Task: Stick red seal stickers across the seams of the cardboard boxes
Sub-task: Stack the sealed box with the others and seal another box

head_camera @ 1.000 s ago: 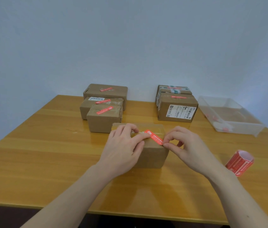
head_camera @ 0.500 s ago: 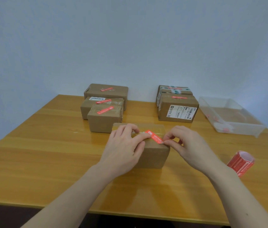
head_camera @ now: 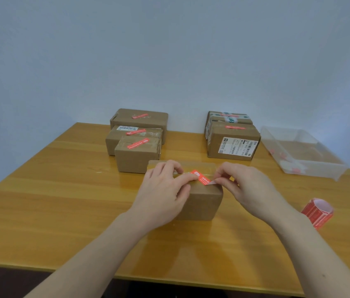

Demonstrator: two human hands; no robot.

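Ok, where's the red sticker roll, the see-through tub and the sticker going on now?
sticker roll (head_camera: 316, 212), head view, red outer side.
clear tub (head_camera: 311, 168), head view, front wall.
red sticker (head_camera: 200, 177), head view, printed face.

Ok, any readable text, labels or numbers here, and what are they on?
None can be read.
Red seal sticker on the near box: white print, blurred.
Shipping label: barcodes and print, too small.
White label: too small.
Sticker roll: blurred.

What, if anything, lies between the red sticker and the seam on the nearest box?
Nothing visible. The red sticker already lies across the taped seam of the nearest box. The left hand presses one end; the right hand pinches the other end, lifted slightly, white underside showing.
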